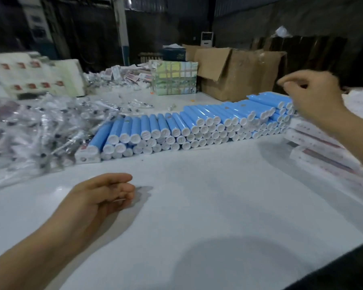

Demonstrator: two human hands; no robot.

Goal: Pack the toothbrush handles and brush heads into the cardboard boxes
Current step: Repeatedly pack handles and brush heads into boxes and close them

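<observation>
From the head view, the landmark is the long stack of blue toothbrush handles point(197, 126), laid several layers deep across the middle of the white desk point(208, 195), their white end caps facing the person.

The right hand point(310, 95) hangs above the right end of that stack, its fingers point(285, 82) curled, thumb and forefinger tips drawn close together; whether they pinch anything cannot be told, since the hand is blurred. The left hand point(101, 195) lies on the desk in front of the stack's left end, fingers loosely curled and holding nothing.

The likely trouble is the stack itself: the handles are round and piled on one another, so pulling one from the raised right end could set its neighbours rolling forward over the desk (nothing visible blocks the front edge). A careless reach could also knock the top row askew.

Left of the stack lies a heap of clear-wrapped brush heads point(40, 130); the slippery wrappers could slide or get dragged along with a grab.

As to containers: one small white carton point(88, 154) sits against the stack's left end, and flat white cartons point(323, 147) lie right of it; their contents cannot be seen. Behind the stack stands an open brown cardboard box point(235, 70), its inside hidden, with a taped patterned box point(174, 78) beside it.
</observation>
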